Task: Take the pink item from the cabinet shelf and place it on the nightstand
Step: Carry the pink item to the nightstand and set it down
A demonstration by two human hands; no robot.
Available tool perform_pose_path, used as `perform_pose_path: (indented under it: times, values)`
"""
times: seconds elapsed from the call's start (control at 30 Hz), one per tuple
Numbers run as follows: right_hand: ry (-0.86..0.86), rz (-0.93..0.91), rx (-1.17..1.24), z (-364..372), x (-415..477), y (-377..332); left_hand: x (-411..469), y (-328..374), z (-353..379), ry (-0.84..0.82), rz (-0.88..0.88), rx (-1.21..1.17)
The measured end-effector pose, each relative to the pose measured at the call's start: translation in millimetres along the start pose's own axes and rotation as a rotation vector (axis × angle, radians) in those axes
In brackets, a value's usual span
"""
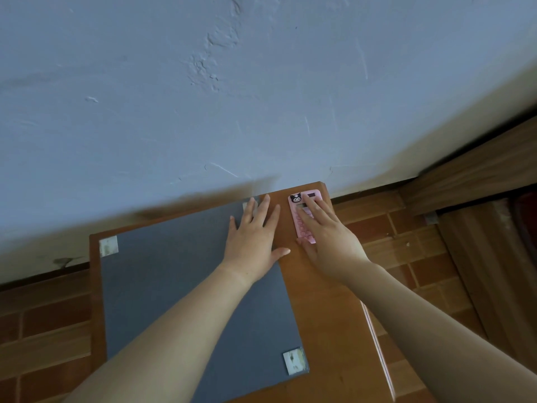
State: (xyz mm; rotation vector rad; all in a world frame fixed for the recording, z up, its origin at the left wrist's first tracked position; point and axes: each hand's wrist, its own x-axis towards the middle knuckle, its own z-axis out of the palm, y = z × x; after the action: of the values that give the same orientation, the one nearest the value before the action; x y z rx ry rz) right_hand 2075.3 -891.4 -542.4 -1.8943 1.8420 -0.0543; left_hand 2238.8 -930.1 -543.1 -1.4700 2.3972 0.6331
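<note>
A pink calculator (299, 216) with a black cartoon face at its top lies flat on the wooden nightstand (325, 315), near its far right corner by the wall. My right hand (328, 239) rests on the calculator with fingers spread over its keys and the thumb at its near edge. My left hand (255, 234) lies flat and spread just to the left, partly on a grey sheet (174, 286) that covers most of the nightstand top. The cabinet shelf is out of view.
A pale blue wall (232, 97) runs right behind the nightstand. Brown tiled floor (406, 251) shows on both sides. A wooden bed frame (479, 175) stands at the right. The grey sheet is fixed at its corners with white tape (295, 360).
</note>
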Motion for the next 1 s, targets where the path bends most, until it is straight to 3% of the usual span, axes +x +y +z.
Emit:
perform_pose_path:
  times: [0.7, 1.0]
  values:
    - [0.035, -0.029, 0.037, -18, -3, -2, -12, -3, -10, -0.008, 0.026, 0.061]
    - [0.033, 0.028, 0.1, -64, -46, -27, -66, 2, -66, -0.015, 0.016, 0.021]
